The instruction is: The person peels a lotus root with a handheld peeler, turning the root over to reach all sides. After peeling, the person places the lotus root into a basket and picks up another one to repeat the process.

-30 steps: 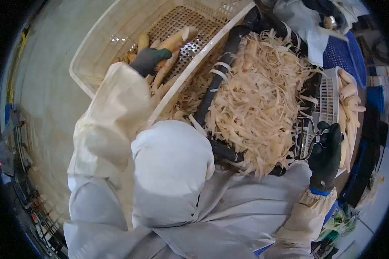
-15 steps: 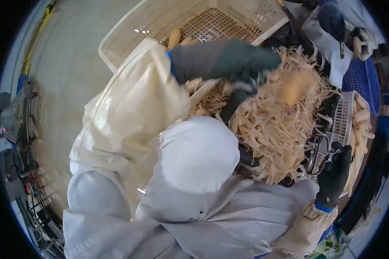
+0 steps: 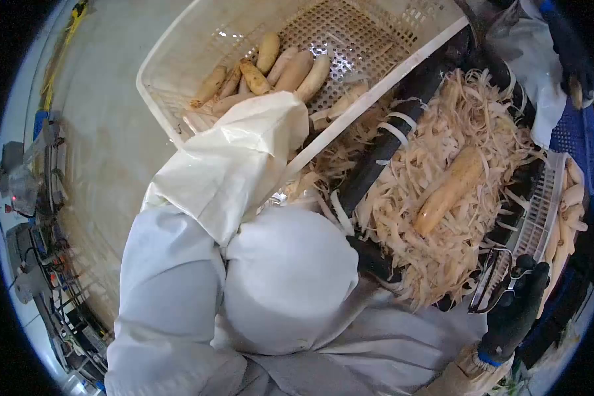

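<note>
My right hand (image 3: 516, 310), in a dark glove, is closed around a metal-framed peeler (image 3: 492, 280) beside the heap of peelings at the lower right. My left hand is hidden behind its cream sleeve (image 3: 244, 152), which reaches over the near rim of a white perforated crate (image 3: 376, 99). Several unpeeled roots (image 3: 294, 69) lie in the crate, just beyond the sleeve. One tan root (image 3: 450, 191) rests alone on the pile of pale peelings (image 3: 409, 244), touched by neither hand.
A slotted white basket (image 3: 538, 204) with several pale peeled roots (image 3: 561, 231) stands at the right. Behind it is a blue basket (image 3: 571, 135). A co-worker's dark-gloved hand (image 3: 574, 59) is at the upper right. Black bars (image 3: 369, 175) border the peelings.
My left hand has gone from over the peelings back toward the crate and out of sight. The blurred tan root now lies still on the peelings. My right hand keeps the peeler.
</note>
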The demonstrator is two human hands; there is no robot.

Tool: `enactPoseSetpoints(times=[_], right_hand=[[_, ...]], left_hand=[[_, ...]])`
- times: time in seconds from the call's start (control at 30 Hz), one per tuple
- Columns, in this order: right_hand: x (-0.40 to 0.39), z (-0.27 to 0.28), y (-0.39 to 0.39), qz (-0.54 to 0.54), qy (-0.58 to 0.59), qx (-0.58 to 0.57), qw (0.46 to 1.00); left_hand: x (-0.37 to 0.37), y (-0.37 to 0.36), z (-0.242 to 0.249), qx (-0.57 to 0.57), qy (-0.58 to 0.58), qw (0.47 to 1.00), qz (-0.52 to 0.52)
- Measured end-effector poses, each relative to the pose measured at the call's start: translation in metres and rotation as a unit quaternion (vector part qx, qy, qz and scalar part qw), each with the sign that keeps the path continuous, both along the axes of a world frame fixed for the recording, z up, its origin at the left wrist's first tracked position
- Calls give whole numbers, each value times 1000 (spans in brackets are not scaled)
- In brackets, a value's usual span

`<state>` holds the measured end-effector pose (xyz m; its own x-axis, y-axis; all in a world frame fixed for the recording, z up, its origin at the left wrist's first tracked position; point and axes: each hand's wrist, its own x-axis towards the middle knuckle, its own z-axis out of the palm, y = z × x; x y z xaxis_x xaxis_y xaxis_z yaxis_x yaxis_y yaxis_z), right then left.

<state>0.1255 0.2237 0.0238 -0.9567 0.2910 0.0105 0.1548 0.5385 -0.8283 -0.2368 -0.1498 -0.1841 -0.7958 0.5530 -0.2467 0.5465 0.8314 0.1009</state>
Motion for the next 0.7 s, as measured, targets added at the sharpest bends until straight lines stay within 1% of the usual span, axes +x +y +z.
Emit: enactPoseSetpoints(times=[0.03, 0.07, 0.1, 0.13, 0.17, 0.2, 0.27, 0.3, 0.33, 0.4, 0.47, 0.5, 0.53, 0.57, 0.6, 0.63, 0.67, 0.7], right_hand=[[-1, 3, -4, 3, -3, -27, 1000], [-8, 5, -11, 3, -6, -22, 1000], [-8, 6, -12, 1, -8, -25, 1000], [-7, 6, -12, 1, -18, -26, 999], [-8, 7, -11, 1, -27, -26, 999], [-9, 8, -12, -1, -27, -25, 999], [-10, 10, -16, -43, -37, -109, 992], [-10, 9, -15, -43, -37, -109, 992], [-8, 5, -12, -25, -15, -86, 996], [-4, 0, -7, -9, 9, -57, 998], [-1, -4, -3, 10, 50, 35, 998], [1, -3, -3, 10, 53, 38, 998], [4, -2, -4, -32, 45, -57, 997], [5, -1, -5, -72, 38, -152, 985], [7, 1, -4, -71, 42, -151, 985], [8, 2, -1, -102, 31, -221, 969], [10, 3, 3, -132, 20, -289, 948], [10, 4, 5, -159, 8, -357, 920]], left_hand=[[36, 6, 43, 14, -53, 998, -15], [143, 20, 161, 46, -144, 986, -64], [192, 33, 233, 62, -193, 974, -104], [183, 33, 232, 166, -231, 956, -73], [191, 34, 237, 156, -233, 956, -84], [187, 37, 231, 136, -225, 962, -78], [179, 35, 218, 116, -235, 961, -85], [178, 30, 212, 96, -231, 964, -92], [177, 28, 207, 82, -234, 964, -95], [170, 23, 187, 45, -231, 969, -76], [108, 24, 134, 13, -194, 981, -10], [64, 19, 97, 28, -185, 982, 26], [18, 15, 69, 91, -206, 972, 61], [-12, 1, 41, 169, -241, 949, 115], [-23, -13, 23, 320, -232, 905, 154], [-27, -25, 13, 463, -217, 838, 189], [-19, -17, 94, 236, -291, 898, 233], [-19, -16, 105, 294, -270, 894, 203]])
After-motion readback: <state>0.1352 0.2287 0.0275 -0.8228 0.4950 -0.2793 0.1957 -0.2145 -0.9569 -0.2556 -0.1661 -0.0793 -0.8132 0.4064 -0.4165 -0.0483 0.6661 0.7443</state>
